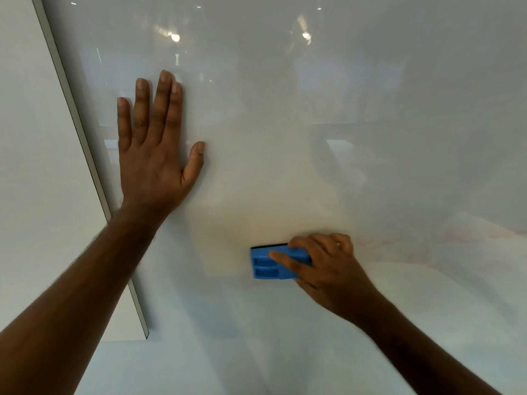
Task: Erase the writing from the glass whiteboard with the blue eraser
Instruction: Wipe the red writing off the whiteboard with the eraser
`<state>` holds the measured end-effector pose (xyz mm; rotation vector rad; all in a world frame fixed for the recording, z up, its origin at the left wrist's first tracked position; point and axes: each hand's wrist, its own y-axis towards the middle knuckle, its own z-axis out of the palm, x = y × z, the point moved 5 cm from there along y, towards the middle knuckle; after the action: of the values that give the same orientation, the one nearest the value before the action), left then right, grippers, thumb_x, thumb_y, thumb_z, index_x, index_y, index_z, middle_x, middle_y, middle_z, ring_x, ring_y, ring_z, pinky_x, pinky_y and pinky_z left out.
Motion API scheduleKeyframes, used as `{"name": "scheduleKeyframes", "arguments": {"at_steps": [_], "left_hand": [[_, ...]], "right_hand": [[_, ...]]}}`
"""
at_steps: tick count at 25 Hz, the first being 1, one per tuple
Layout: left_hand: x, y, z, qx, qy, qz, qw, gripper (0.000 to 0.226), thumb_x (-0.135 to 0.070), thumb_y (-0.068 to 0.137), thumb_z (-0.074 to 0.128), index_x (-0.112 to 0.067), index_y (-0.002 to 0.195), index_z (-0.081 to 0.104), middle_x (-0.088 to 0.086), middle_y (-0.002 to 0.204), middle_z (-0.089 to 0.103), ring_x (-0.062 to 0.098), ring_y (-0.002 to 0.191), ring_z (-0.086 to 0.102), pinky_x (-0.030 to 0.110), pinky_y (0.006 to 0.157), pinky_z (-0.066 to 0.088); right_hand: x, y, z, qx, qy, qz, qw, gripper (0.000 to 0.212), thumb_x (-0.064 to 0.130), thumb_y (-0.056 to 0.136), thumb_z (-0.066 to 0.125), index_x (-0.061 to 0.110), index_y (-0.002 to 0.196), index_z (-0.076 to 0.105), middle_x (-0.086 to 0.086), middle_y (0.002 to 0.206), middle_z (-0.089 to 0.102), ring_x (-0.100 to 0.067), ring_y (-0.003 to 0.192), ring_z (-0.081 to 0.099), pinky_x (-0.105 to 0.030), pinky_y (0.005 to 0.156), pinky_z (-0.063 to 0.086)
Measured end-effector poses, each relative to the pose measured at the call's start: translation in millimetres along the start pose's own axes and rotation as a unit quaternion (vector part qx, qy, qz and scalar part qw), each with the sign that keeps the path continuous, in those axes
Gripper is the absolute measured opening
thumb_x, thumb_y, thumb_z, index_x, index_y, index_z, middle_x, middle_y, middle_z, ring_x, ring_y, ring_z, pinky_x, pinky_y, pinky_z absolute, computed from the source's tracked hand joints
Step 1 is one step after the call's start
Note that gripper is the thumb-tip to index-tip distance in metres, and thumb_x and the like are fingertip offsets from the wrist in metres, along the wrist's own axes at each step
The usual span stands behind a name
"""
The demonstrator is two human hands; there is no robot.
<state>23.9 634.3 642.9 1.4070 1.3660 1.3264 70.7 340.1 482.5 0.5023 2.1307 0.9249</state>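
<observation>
The blue eraser (pixel 275 262) lies pressed against the glass whiteboard (pixel 285 152), low and a little right of the middle of the view, its dark felt edge turned toward the glass and its moulded back, with two rectangular recesses, facing out. The right hand (pixel 322 266) holds it from the right end: the grip is closed around the eraser, fingers curled over its top edge, one finger lying across the back, and the thumb side underneath. To the right of the eraser, faint pink smears (pixel 399 246) spread across the glass toward the right edge of the view; no legible writing can be made out. Up and to the left, well apart from the eraser, the left hand (pixel 154 149) lies flat on the board, its grip released, fingers straight and pointing up, thumb spread to the right. Just left of that hand runs the board's slanting metal edge (pixel 82 138), with a pale wall (pixel 28 166) beyond it. Blurred ceiling lights (pixel 174 37) reflect near the top of the glass.
</observation>
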Motion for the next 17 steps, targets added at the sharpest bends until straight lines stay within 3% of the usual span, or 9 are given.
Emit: {"name": "scheduleKeyframes", "arguments": {"at_steps": [5, 8, 13, 17], "left_hand": [[-1, -2, 0, -0.001, -0.002, -0.006, 1.0, 0.074, -0.046, 0.116, 0.038, -0.006, 0.174, 0.016, 0.015, 0.182, 0.016, 0.043, 0.168, 0.014, 0.06, 0.137, 0.01], [-4, -7, 1, 0.006, -0.009, -0.022, 1.0, 0.074, -0.046, 0.116, 0.037, -0.005, 0.174, 0.015, 0.016, 0.182, 0.014, 0.043, 0.168, 0.012, 0.061, 0.137, 0.009], [-11, -15, 3, 0.016, -0.02, -0.042, 0.999, 0.075, -0.045, 0.116, 0.035, -0.003, 0.173, 0.012, 0.018, 0.182, 0.011, 0.043, 0.168, 0.009, 0.063, 0.136, 0.009], [-15, -25, 4, 0.031, -0.04, -0.059, 0.997, 0.073, -0.039, 0.116, 0.035, -0.001, 0.173, 0.01, 0.02, 0.182, 0.007, 0.045, 0.168, 0.005, 0.064, 0.136, 0.004]], "right_hand": [[-81, -11, -42, -0.036, -0.029, 0.099, 0.994, 0.065, 0.036, 0.088, 0.073, 0.038, 0.149, 0.051, -0.002, 0.132, 0.059, -0.029, 0.113, 0.057, -0.048, 0.093, 0.037], [-89, 9, -44, -0.057, 0.007, 0.153, 0.987, 0.065, 0.036, 0.087, 0.072, 0.036, 0.148, 0.051, -0.001, 0.134, 0.056, -0.029, 0.115, 0.053, -0.048, 0.094, 0.035], [-55, -15, -19, -0.024, -0.006, 0.043, 0.999, 0.057, 0.033, 0.095, 0.065, 0.038, 0.15, 0.05, 0.0, 0.131, 0.063, -0.028, 0.113, 0.059, -0.048, 0.096, 0.04], [-72, -56, -18, 0.004, -0.035, -0.005, 0.999, 0.058, 0.033, 0.095, 0.065, 0.037, 0.15, 0.05, 0.0, 0.13, 0.064, -0.026, 0.112, 0.06, -0.047, 0.094, 0.04]]}}
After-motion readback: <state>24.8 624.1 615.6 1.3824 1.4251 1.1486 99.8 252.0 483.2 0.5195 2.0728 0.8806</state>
